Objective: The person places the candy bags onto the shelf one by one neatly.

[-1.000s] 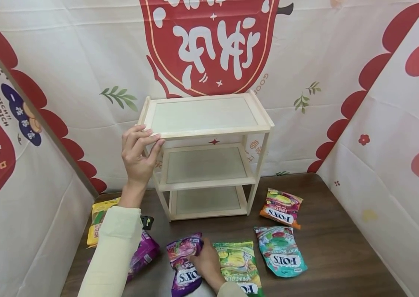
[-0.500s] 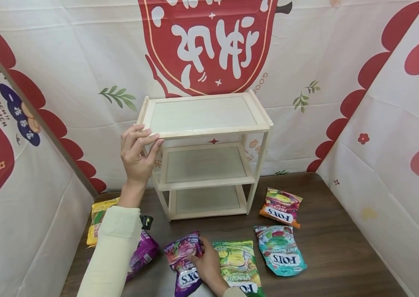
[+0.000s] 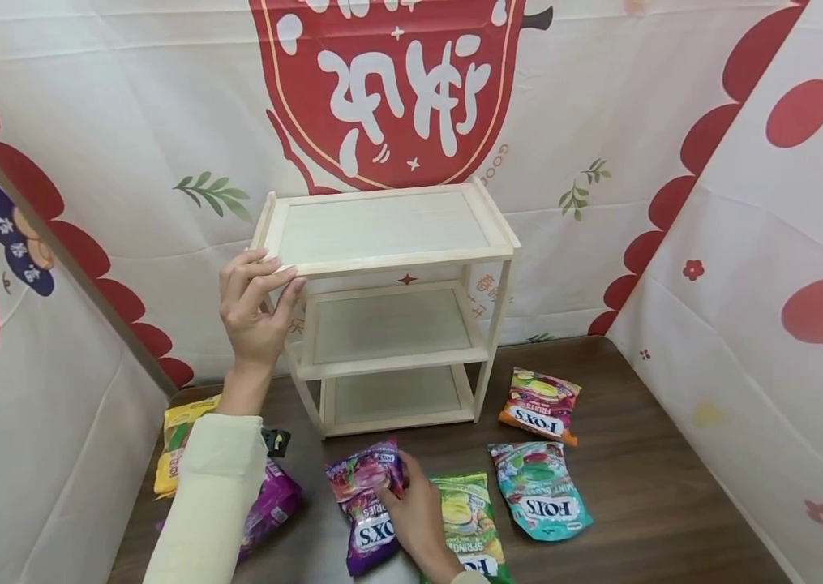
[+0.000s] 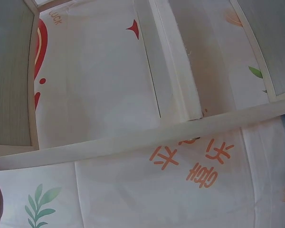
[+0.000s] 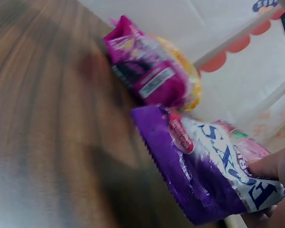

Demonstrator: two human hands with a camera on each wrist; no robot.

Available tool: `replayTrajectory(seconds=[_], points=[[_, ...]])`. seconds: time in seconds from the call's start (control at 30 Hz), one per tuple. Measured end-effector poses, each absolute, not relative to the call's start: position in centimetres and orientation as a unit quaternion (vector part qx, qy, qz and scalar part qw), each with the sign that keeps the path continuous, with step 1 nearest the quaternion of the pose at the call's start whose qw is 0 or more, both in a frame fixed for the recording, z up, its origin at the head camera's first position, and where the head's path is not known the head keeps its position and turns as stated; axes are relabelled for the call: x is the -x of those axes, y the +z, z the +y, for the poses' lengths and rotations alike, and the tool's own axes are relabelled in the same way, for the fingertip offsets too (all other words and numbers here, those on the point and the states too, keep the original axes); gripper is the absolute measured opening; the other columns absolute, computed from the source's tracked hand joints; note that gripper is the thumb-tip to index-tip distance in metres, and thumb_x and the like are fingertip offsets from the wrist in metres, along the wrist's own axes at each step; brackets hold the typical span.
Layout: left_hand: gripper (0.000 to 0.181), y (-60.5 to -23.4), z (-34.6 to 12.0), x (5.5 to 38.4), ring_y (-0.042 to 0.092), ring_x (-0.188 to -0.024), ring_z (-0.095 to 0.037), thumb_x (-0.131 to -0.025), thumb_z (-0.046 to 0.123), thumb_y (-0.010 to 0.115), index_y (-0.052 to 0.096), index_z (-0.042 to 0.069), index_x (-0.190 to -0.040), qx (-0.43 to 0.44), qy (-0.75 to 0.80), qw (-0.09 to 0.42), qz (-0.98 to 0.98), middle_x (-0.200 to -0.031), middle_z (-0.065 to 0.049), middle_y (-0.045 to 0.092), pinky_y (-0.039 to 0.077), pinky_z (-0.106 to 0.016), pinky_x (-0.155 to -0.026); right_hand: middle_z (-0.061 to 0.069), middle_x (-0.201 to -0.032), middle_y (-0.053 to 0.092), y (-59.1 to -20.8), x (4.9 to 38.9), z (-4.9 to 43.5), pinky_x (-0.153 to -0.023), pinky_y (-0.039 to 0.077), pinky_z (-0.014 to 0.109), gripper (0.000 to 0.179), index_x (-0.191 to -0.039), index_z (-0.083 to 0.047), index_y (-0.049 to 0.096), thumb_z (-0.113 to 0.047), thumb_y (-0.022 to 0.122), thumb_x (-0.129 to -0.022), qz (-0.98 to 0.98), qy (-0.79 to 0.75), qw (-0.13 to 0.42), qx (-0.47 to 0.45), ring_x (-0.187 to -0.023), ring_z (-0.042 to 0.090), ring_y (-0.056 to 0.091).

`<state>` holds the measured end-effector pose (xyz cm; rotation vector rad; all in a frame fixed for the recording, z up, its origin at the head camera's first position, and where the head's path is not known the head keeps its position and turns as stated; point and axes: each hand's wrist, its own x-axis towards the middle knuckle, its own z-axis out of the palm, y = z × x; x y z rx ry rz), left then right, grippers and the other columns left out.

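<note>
My left hand [image 3: 256, 315] holds the top front left corner of a pale wooden three-tier shelf [image 3: 392, 264], fingers over the edge and thumb below it. Bare shelf boards and a side post [image 4: 133, 137] fill the left wrist view. My right hand [image 3: 420, 513] grips a purple FOX'S candy bag [image 3: 362, 483] by its right side, in front of the shelf. In the right wrist view the thumb presses on the bag [image 5: 190, 166], and a dark shadow lies on the table beneath it. Beside that hand lies a green FOX'S bag [image 3: 464, 519], partly covered by it.
To the right lie a teal FOX'S bag [image 3: 538, 491] and an orange-and-pink FOX'S bag [image 3: 541, 404]. A yellow bag [image 3: 176, 438] and a magenta bag [image 3: 272, 503] lie on the left, partly behind the left sleeve. Printed cloth [image 3: 586, 268] encloses the brown table [image 3: 637, 495].
The purple candy bag has tilted and moved up slightly toward the shelf with my right hand. My left hand keeps its place on the shelf corner. The head view has shifted slightly.
</note>
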<state>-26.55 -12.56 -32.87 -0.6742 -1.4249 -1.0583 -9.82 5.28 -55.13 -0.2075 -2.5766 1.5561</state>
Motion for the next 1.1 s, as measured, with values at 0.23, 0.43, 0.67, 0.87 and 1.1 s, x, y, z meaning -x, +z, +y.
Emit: replayTrajectory(seconds=[0.23,0.43,0.67,0.87,1.1], points=[[0.015,-32.6,-12.0,26.0,0.055,-0.102,-0.037,-0.076,0.008,0.08,0.07,-0.002,-0.079,0.289,-0.462,0.582,-0.604,-0.085,-0.02,0.062,0.041,-0.046,-0.098,0.017,-0.104,0.067,-52.1,9.6,5.8,-0.036,0.044,0.022,0.064,-0.134,-0.005,0.05,-0.016,0.078,-0.078,-0.836,0.538,0.083,0.067,-0.042,0.006,0.049],[0.027,-33.0,-12.1,26.4,0.055,-0.102,-0.036,-0.081,0.024,0.077,0.07,-0.002,-0.079,0.289,-0.46,0.582,-0.605,-0.085,-0.019,0.063,0.042,-0.044,-0.098,0.015,-0.106,0.067,-49.7,9.6,6.3,-0.05,0.054,0.023,0.063,-0.136,-0.009,0.05,-0.02,0.078,-0.08,-0.8,0.592,0.081,0.058,-0.062,0.007,0.065],[0.016,-33.2,-12.7,26.6,0.054,-0.103,-0.037,-0.075,0.01,0.081,0.071,-0.001,-0.08,0.288,-0.464,0.575,-0.609,-0.086,-0.019,0.063,0.041,-0.046,-0.099,0.014,-0.105,0.066,-46.5,9.7,7.0,-0.053,0.056,0.026,0.064,-0.134,-0.009,0.052,-0.026,0.08,-0.079,-0.753,0.651,0.087,0.042,-0.072,0.014,0.07],[0.017,-33.2,-13.0,26.8,0.054,-0.104,-0.037,-0.075,0.013,0.081,0.071,0.0,-0.081,0.298,-0.464,0.572,-0.608,-0.087,-0.018,0.063,0.039,-0.049,-0.1,0.01,-0.105,0.066,-43.6,9.6,7.1,-0.056,0.058,0.03,0.065,-0.135,-0.015,0.052,-0.028,0.081,-0.077,-0.73,0.675,0.097,0.044,-0.077,0.016,0.07],[0.02,-33.0,-13.1,26.6,0.054,-0.105,-0.036,-0.077,0.018,0.08,0.072,0.001,-0.081,0.305,-0.458,0.569,-0.611,-0.088,-0.017,0.064,0.039,-0.049,-0.101,0.01,-0.106,0.066,-40.9,9.6,7.2,-0.061,0.059,0.033,0.063,-0.132,-0.016,0.054,-0.027,0.082,-0.076,-0.704,0.697,0.135,0.026,-0.077,0.02,0.07]])
